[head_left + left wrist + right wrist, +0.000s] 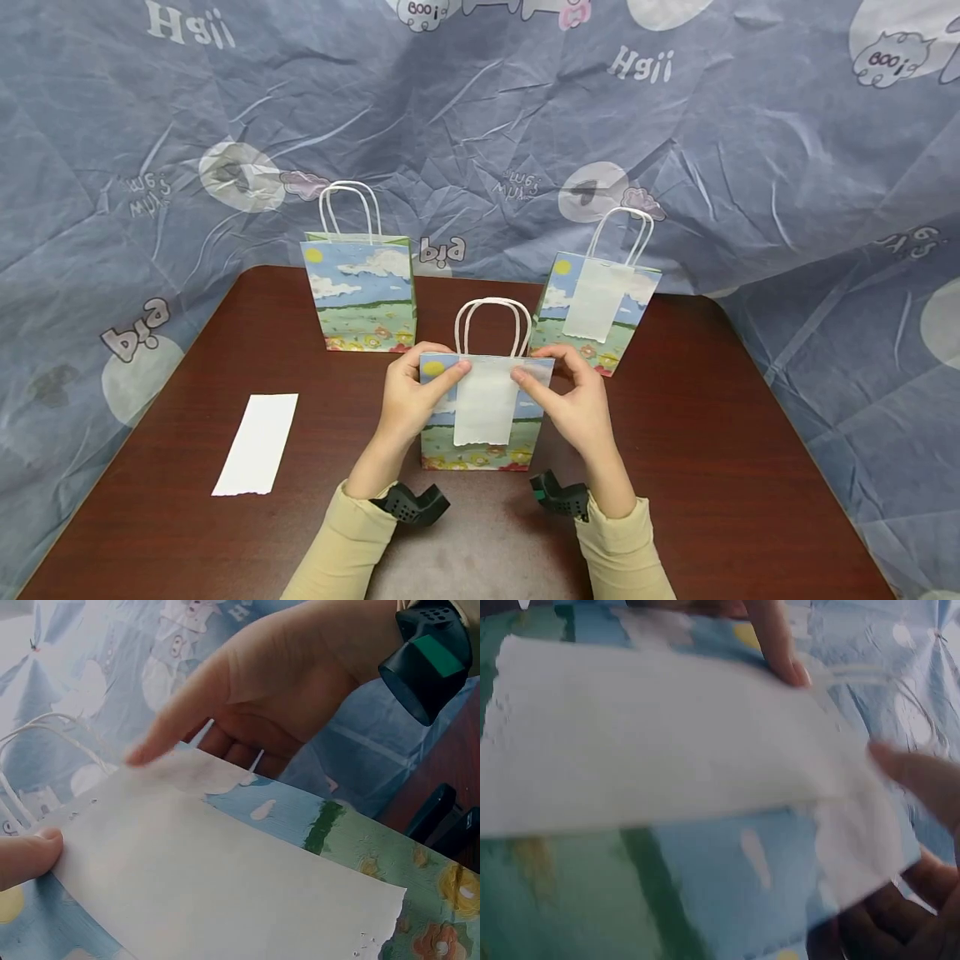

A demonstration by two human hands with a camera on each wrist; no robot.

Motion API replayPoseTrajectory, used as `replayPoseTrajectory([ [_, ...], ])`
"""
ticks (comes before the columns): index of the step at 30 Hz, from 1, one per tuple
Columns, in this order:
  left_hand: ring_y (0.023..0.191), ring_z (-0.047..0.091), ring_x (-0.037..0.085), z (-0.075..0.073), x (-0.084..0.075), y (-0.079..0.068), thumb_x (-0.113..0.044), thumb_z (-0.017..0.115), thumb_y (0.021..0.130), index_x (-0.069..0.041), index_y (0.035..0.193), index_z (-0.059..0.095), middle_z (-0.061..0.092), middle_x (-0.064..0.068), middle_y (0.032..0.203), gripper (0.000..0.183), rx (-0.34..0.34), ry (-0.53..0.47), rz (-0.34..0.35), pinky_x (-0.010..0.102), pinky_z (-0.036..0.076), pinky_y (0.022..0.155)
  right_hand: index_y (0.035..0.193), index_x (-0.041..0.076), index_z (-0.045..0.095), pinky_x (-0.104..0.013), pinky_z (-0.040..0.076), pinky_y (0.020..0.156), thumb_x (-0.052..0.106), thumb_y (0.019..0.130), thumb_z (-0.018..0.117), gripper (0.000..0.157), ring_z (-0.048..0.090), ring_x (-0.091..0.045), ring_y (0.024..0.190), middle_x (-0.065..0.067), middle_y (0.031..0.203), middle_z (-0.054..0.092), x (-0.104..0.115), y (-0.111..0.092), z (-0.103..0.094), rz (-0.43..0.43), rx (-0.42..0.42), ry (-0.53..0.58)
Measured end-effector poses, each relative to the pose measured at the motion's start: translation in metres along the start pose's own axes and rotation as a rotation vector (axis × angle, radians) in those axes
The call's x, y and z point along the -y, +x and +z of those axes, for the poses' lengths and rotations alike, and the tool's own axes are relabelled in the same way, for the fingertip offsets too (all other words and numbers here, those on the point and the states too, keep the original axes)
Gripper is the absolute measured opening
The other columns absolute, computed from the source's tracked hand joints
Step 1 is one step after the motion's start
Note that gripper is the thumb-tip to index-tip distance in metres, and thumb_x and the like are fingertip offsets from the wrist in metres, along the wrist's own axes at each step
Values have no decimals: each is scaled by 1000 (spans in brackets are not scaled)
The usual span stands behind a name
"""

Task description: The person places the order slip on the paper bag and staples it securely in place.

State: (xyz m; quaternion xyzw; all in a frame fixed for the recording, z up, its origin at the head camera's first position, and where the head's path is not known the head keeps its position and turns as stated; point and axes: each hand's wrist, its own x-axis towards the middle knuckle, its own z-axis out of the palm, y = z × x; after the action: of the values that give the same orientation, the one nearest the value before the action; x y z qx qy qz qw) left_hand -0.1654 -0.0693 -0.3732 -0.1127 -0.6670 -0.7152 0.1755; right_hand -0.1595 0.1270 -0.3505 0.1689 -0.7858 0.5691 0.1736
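A small paper gift bag (480, 457) with a painted meadow, sky and sun stands upright in front of me, its white twisted handles (492, 302) raised. Over its front hangs a white paper strip (483, 404) with a ragged lower edge. My left hand (408, 396) pinches the bag's top left edge, thumb on the strip's upper left corner and fingers behind. On the other side my right hand (576, 404) has its thumb at the strip's upper right corner and its fingers behind the bag. That right thumb (919, 776) is blurred in the right wrist view.
Behind to the left stands a matching bag (360, 287) without a strip. Another bag (551, 317), tilted and bearing a white strip (597, 300), is behind to the right. A loose white strip (255, 444) lies on the dark table (712, 467) at left. Printed cloth (465, 108) hangs behind.
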Motion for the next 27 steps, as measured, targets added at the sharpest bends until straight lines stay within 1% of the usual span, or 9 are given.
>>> replayPoseTrajectory([
  [2, 59, 53, 10, 0, 0, 0, 3, 73, 78, 9, 89, 63, 57, 3, 71, 16, 1, 8, -8, 24, 44, 53, 104, -6, 62, -24, 43, 56, -9, 79, 69, 26, 51, -9, 64, -6, 85, 59, -12, 2, -6, -22, 38, 33],
  [4, 59, 53, 10, -1, 0, 0, 3, 73, 78, 9, 89, 64, 57, 4, 71, 16, 3, 12, -14, 23, 43, 52, 107, -6, 62, -23, 43, 59, -10, 84, 62, 24, 53, -8, 68, -5, 88, 61, -26, 3, -13, -54, 61, 55],
  [6, 59, 53, 10, -1, 0, 0, 2, 73, 78, 9, 89, 64, 57, 5, 71, 16, 5, 11, -21, 23, 43, 52, 108, -5, 63, -20, 46, 68, -8, 90, 54, 20, 58, -6, 78, -6, 91, 64, -40, 6, -19, -78, 58, 70],
  [8, 59, 53, 11, -1, 0, 1, 2, 73, 78, 9, 90, 64, 57, 6, 71, 16, 7, 10, -24, 22, 43, 52, 108, -3, 65, -19, 46, 79, -2, 95, 49, 20, 60, -5, 93, -5, 100, 66, -50, 8, -24, -78, 36, 55],
  [10, 58, 52, 11, -1, -1, 1, 2, 73, 79, 9, 90, 63, 57, 6, 70, 16, 9, 7, -26, 22, 43, 51, 108, -2, 65, -21, 46, 84, 2, 97, 47, 21, 60, -6, 98, -5, 101, 67, -56, 10, -30, -62, 23, 57],
  [17, 57, 52, 10, -1, -1, 1, 3, 73, 79, 9, 90, 63, 56, 3, 67, 16, 14, -4, -26, 23, 42, 51, 109, -6, 64, -18, 47, 81, 0, 94, 53, 19, 63, -4, 92, -2, 98, 68, -70, 11, -45, 53, 1, 51],
  [19, 56, 52, 10, -1, -1, 1, 3, 72, 79, 9, 90, 63, 56, 2, 66, 16, 15, -8, -27, 23, 42, 50, 109, -8, 63, -17, 47, 80, 0, 94, 54, 19, 62, -2, 91, -2, 98, 68, -67, 10, -47, 71, 0, 35],
  [24, 57, 53, 10, -2, -1, 0, 3, 72, 79, 9, 90, 63, 56, 3, 67, 16, 14, -5, -35, 23, 42, 50, 108, -12, 61, -16, 47, 78, 3, 92, 59, 22, 61, -2, 90, -8, 99, 68, -65, 9, -52, 110, -18, 8],
  [27, 57, 53, 10, -1, -1, 0, 3, 72, 79, 9, 90, 63, 56, 4, 68, 16, 13, -2, -39, 23, 43, 50, 108, -12, 61, -16, 48, 78, 4, 90, 62, 24, 62, -4, 91, -12, 103, 66, -74, 8, -55, 133, -31, 7],
])
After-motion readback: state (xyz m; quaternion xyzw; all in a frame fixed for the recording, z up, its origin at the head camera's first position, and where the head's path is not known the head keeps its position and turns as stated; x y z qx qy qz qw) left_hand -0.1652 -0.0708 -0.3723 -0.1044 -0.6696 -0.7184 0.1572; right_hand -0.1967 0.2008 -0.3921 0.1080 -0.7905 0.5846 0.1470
